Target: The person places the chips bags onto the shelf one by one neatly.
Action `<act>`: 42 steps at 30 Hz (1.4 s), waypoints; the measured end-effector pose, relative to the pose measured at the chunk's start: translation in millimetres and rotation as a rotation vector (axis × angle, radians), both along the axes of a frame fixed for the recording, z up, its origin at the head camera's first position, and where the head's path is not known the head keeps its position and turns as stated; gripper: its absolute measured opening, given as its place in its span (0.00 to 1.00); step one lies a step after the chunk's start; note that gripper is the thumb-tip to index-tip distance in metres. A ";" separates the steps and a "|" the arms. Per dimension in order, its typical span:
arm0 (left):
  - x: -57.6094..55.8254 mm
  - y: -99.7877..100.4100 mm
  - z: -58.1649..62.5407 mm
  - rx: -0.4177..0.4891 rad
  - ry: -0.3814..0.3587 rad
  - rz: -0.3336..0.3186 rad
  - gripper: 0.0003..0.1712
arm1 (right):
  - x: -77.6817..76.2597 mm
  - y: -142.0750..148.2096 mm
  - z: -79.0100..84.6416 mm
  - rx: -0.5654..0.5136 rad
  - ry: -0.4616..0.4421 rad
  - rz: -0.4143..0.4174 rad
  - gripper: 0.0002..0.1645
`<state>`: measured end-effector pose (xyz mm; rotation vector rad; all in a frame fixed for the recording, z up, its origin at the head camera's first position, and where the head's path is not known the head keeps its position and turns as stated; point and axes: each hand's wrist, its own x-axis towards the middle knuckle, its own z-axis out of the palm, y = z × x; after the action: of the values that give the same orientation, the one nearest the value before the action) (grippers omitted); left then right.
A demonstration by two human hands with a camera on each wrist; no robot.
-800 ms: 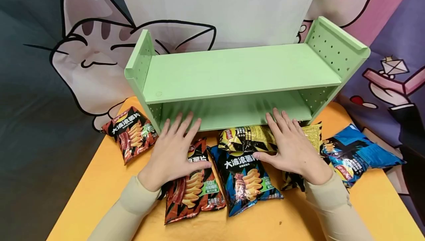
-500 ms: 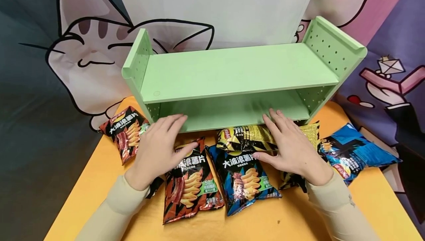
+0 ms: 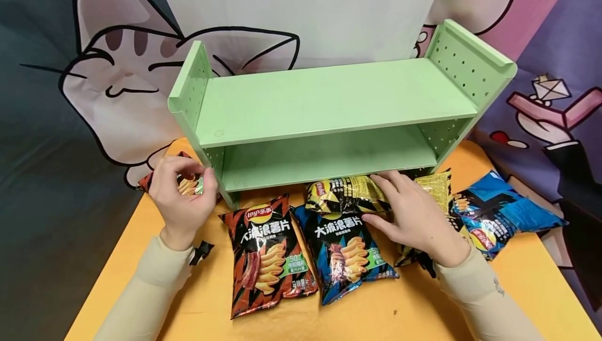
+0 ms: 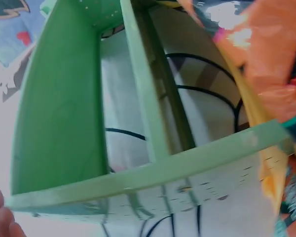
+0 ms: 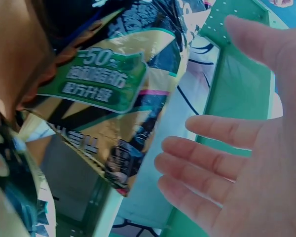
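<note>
My left hand [image 3: 184, 178] has its fingers curled round a red chip bag [image 3: 189, 187] at the far left of the orange table [image 3: 136, 262], beside the left post of the green two-level shelf [image 3: 329, 101]; the hand hides most of that bag. My right hand [image 3: 400, 197] lies flat with straight fingers on a yellow chip bag [image 3: 343, 195] in front of the shelf's lower level. The right wrist view shows the open palm [image 5: 227, 163] next to the yellow bag [image 5: 113, 98]. Both shelf levels hold nothing.
A second red bag [image 3: 265, 257] and a dark blue bag [image 3: 348, 255] lie side by side near the front. A light blue bag [image 3: 498, 215] lies at the right. A cartoon cloth backdrop hangs behind the shelf, which fills the left wrist view [image 4: 64, 113].
My left hand left the middle red bag, moved left and closed on the far-left red bag. My right hand stayed on the yellow bag.
</note>
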<state>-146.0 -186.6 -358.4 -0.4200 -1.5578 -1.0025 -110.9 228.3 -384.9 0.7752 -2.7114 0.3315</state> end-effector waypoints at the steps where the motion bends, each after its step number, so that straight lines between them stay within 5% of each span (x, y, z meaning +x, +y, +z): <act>1: -0.2 -1.3 -0.7 0.060 -0.026 -0.035 0.18 | -0.4 0.0 -1.4 0.002 0.005 0.003 0.50; 6: -0.2 -8.0 -4.2 0.235 -0.195 -0.242 0.24 | -2.2 0.1 -8.3 0.041 0.014 0.020 0.51; 10: -5.1 -17.7 -11.0 0.186 -0.372 -0.354 0.36 | -2.8 0.3 -12.9 0.082 0.024 0.035 0.53; 15: -21.6 -32.4 -33.9 0.095 -0.531 -0.451 0.51 | -2.0 -1.0 -21.1 0.108 0.049 0.048 0.54; 22: -35.4 -42.1 -55.9 0.029 -0.626 -0.488 0.54 | -3.0 -3.6 -31.0 0.101 0.093 0.053 0.53; 30: -43.3 -49.2 -71.2 -0.047 -0.705 -0.418 0.45 | -8.7 -1.8 -37.8 0.093 0.126 0.072 0.54; 35: -44.7 -51.0 -74.4 -0.017 -0.692 -0.463 0.41 | -10.3 0.0 -43.5 0.098 0.122 0.092 0.57; 42: -46.6 -52.2 -76.1 -0.015 -0.673 -0.493 0.40 | -10.3 1.5 -45.6 0.121 0.169 0.106 0.49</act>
<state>-192.6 -238.7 -434.4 -0.5229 -2.1129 -1.6280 -121.2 229.8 -430.4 0.9382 -2.5556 0.1200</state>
